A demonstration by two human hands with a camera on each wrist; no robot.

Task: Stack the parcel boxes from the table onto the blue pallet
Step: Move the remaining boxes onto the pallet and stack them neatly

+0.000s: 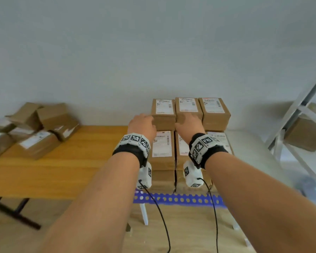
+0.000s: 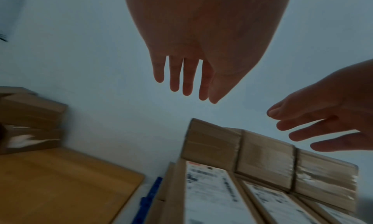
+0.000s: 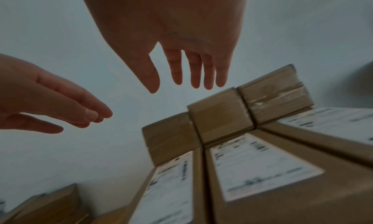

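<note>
Brown parcel boxes with white labels are stacked on the blue pallet [image 1: 177, 199]. A lower front row [image 1: 162, 150] lies before a raised back row of three [image 1: 214, 111]. My left hand [image 1: 142, 125] hovers at the front left corner of the back-left box [image 1: 163, 108]. My right hand [image 1: 189, 123] hovers before the middle box [image 1: 188, 105]. In the wrist views the left hand [image 2: 187, 77] and right hand [image 3: 181, 68] have straight, spread fingers in the air above the boxes [image 2: 212, 141] [image 3: 220, 115] and hold nothing.
The wooden table [image 1: 62, 161] stands to the left, with several loose parcel boxes [image 1: 36, 141] piled at its far left end. A grey metal shelf [image 1: 299, 114] holding a box stands on the right. A white wall is close behind the stack.
</note>
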